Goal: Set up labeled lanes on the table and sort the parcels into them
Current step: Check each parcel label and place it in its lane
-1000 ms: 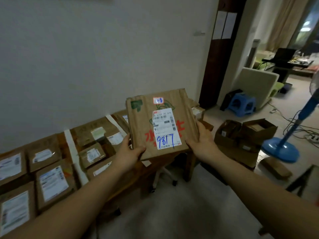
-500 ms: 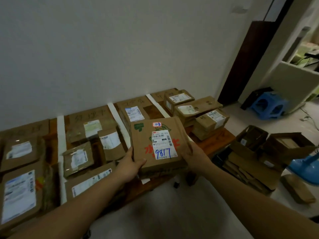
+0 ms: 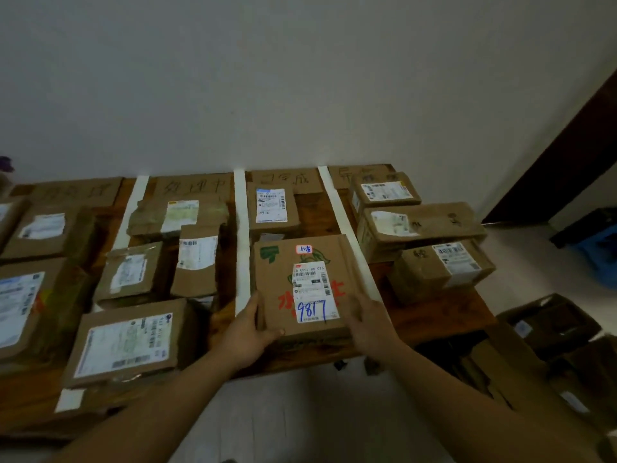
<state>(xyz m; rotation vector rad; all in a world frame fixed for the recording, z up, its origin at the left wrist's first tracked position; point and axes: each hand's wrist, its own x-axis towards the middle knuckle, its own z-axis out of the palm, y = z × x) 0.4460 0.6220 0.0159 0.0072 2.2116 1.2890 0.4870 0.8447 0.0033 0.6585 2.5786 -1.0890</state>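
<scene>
The brown cardboard parcel (image 3: 277,289) near the desk's front edge carries a white label (image 3: 310,292) with blue handwritten digits, red brush strokes, and a green mark in its far-left corner. White tape strips (image 3: 241,228) stripe the reddish-brown wooden desk (image 3: 434,315). Brown cardboard signs (image 3: 193,187) along the back edge bear dark handwriting.

Your left hand (image 3: 248,332) and your right hand (image 3: 369,320) are both bare. Your left forearm (image 3: 150,409) is uncovered from the wrist to the near edge of the view. Your right forearm (image 3: 484,396) is uncovered in the same way, from the wrist to the near right corner. Both arms look smooth and rather slim at the wrist, and they appear broader toward the near edge. The light is dim, so finer details of nails and knuckles cannot be told.
</scene>
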